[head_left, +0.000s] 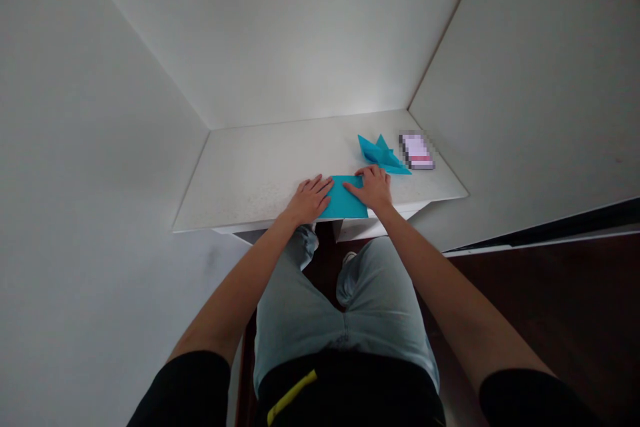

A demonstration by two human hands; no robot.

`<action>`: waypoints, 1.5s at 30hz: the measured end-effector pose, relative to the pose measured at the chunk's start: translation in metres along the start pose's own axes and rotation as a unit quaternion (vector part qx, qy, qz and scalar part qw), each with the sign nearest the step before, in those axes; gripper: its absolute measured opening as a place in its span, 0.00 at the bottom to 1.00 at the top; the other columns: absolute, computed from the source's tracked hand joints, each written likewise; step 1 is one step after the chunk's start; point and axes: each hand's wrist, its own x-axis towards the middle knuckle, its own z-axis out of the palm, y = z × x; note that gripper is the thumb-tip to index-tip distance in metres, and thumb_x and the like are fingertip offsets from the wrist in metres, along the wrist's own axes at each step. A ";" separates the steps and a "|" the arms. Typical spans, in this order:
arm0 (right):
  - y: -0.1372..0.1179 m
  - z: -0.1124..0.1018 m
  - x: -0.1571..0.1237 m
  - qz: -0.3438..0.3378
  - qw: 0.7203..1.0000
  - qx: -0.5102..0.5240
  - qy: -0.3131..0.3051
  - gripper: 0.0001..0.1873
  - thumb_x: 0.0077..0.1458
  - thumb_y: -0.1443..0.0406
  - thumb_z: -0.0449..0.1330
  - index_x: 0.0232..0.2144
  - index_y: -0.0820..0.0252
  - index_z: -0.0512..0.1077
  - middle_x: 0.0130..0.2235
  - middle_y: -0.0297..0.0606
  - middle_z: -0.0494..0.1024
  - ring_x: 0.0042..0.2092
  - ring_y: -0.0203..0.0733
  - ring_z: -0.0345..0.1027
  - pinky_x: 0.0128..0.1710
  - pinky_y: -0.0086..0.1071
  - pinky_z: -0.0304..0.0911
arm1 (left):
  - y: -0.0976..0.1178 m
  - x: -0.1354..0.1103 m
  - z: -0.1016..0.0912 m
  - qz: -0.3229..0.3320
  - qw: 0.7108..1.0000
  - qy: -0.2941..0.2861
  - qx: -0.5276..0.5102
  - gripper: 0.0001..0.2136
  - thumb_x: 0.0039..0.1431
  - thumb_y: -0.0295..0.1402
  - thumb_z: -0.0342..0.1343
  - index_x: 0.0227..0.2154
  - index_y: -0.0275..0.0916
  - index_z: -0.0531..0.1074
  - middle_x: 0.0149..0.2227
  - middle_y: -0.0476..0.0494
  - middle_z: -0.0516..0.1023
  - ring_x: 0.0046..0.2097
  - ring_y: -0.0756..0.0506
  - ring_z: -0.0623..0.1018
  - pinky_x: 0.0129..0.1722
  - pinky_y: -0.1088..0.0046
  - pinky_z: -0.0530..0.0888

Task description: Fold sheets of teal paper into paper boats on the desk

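A blue sheet of paper with straight edges lies flat at the front edge of the white desk. My left hand rests on its left side, fingers stretched out and pointing right. On the paper's upper right sits my right hand, thumb spread away from the bent fingers. Just behind the right hand stands a folded blue paper boat with pointed ends. Whether the right fingertips touch the boat, I cannot tell.
A phone-like object, blurred by pixels, lies at the back right of the desk. White walls close in the desk at the left, back and right. Below the front edge are my legs and a dark floor.
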 end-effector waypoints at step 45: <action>-0.033 0.004 -0.039 -0.208 0.961 0.021 -0.182 0.41 0.77 0.46 0.39 0.74 0.68 0.64 0.77 0.55 0.61 0.78 0.55 0.54 0.78 0.55 0.50 | 0.011 -0.002 0.000 -0.037 0.998 -0.010 0.055 0.37 0.71 0.54 0.50 0.78 0.46 0.57 0.80 0.44 0.54 0.80 0.32 0.55 0.76 0.43 0.57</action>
